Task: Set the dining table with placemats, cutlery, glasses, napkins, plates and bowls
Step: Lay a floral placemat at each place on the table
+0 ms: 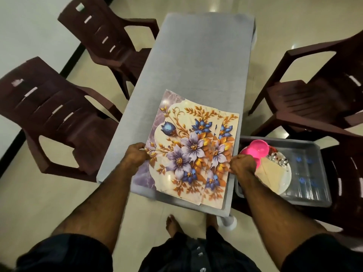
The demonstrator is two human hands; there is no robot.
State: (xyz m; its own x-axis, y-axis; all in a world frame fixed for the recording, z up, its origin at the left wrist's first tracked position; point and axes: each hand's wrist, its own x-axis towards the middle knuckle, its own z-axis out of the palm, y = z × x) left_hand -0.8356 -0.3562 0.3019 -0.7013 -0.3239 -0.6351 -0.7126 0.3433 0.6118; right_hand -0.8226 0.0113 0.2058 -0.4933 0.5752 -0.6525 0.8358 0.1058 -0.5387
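A fanned stack of floral placemats (188,154) lies flat at the near end of the grey table (196,65). Pink bowls (255,150), a white plate (284,181) and napkins (269,173) sit in a grey tray (314,193) just beside it

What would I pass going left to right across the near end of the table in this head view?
Near-left chair → left hand → placemats → right hand → pink bowls → grey tray.

Dim indoor light; glare on floor (214,4); wide-angle bending, soft edges.

Both arms reach forward, left grip (136,154) and right grip (243,163) pinching.
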